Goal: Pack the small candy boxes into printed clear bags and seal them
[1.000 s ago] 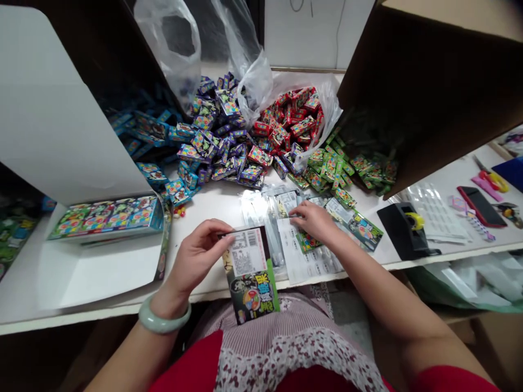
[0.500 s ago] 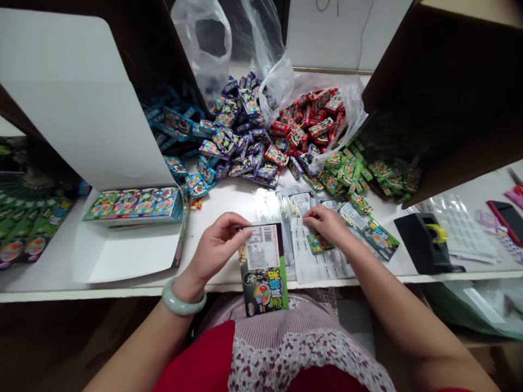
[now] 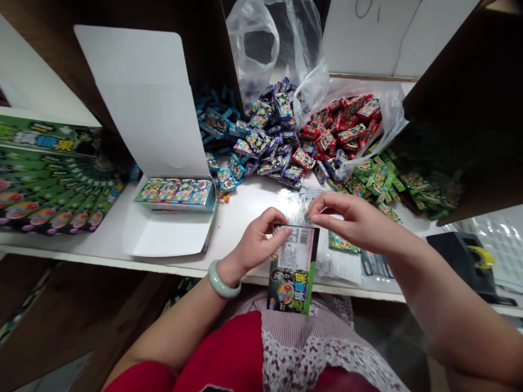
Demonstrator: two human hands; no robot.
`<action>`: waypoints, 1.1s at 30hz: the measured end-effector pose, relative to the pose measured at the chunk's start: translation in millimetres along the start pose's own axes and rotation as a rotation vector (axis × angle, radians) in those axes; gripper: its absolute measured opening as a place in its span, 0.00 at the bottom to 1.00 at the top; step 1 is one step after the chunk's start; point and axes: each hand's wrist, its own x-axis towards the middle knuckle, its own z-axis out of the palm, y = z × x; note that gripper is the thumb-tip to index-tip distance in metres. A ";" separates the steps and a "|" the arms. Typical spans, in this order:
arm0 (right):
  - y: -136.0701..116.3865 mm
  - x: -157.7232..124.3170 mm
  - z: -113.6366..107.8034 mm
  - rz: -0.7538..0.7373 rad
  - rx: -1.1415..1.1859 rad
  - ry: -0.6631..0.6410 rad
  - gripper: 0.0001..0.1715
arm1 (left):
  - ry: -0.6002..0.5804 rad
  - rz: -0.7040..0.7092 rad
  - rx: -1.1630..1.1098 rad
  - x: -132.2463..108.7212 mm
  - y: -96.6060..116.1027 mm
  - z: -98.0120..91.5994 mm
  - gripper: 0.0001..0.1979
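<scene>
My left hand [image 3: 261, 242] grips the upper left edge of a green and black candy display card [image 3: 291, 288], which has a white barcode label [image 3: 297, 245] near its top. My right hand [image 3: 351, 220] is raised beside the card's top right corner. Its thumb and forefinger pinch together there, and I cannot tell whether thin film lies between them. Clear plastic sheeting [image 3: 339, 267] lies beneath that wrist. A pale green bangle [image 3: 220, 280] circles my left wrist.
Heaps of purple [image 3: 265, 141], red [image 3: 339, 130] and green [image 3: 379, 182] candy boxes lie beyond my hands. An open white display box [image 3: 174, 193] stands to the left, past it a stack of green cards [image 3: 53, 185]. A black tape dispenser [image 3: 461, 256] sits at right.
My right hand has lifted off the papers and moved to the card's top corner. The whole view has shifted right, bringing the green card stack further into sight.
</scene>
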 end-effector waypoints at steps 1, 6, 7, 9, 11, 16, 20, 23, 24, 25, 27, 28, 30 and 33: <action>-8.5 5.6 2.9 -0.010 -0.027 -0.050 0.10 | -0.005 0.006 -0.005 -0.4 1.0 0.2 0.05; -16.0 26.7 12.3 0.025 -0.213 -0.164 0.08 | -0.023 0.039 -0.035 -2.3 1.7 -1.9 0.03; -14.8 28.8 13.4 0.037 -0.246 -0.173 0.08 | -0.026 0.041 -0.039 -2.5 1.5 -2.4 0.04; -13.4 31.3 15.5 0.056 -0.294 -0.181 0.09 | -0.022 0.043 -0.052 -2.8 1.2 -3.0 0.06; -13.7 32.1 18.0 0.063 -0.325 -0.172 0.09 | -0.008 0.046 -0.070 -3.0 1.4 -2.3 0.07; -15.5 33.3 23.0 0.112 -0.341 -0.149 0.09 | 0.052 0.069 -0.046 -3.1 -0.4 1.8 0.08; -6.7 40.0 22.4 0.155 -0.153 -0.182 0.07 | 0.061 0.145 -0.019 -4.5 -5.4 -0.1 0.07; 5.3 46.1 24.1 0.309 0.180 -0.318 0.03 | 0.055 0.207 -0.007 -7.1 -5.2 -3.3 0.06; 9.4 47.6 26.4 0.373 0.302 -0.372 0.03 | 0.051 0.212 0.011 -7.6 -4.0 -3.9 0.06; 13.4 49.0 29.6 0.431 0.422 -0.427 0.04 | 0.050 0.211 0.037 -7.8 -2.6 -4.0 0.06; 21.3 51.8 37.6 0.520 0.633 -0.507 0.04 | 0.060 0.185 0.118 -6.2 -0.1 -3.7 0.07; 25.5 53.1 41.0 0.542 0.723 -0.538 0.05 | 0.069 0.171 0.153 -4.5 0.6 -3.7 0.08; 34.8 53.6 42.0 0.536 0.805 -0.563 0.05 | 0.057 0.141 0.179 0.0 0.1 -6.2 0.07; 54.8 41.4 19.7 0.401 0.467 -0.360 0.05 | 0.102 0.073 0.161 6.7 -5.4 -21.7 0.06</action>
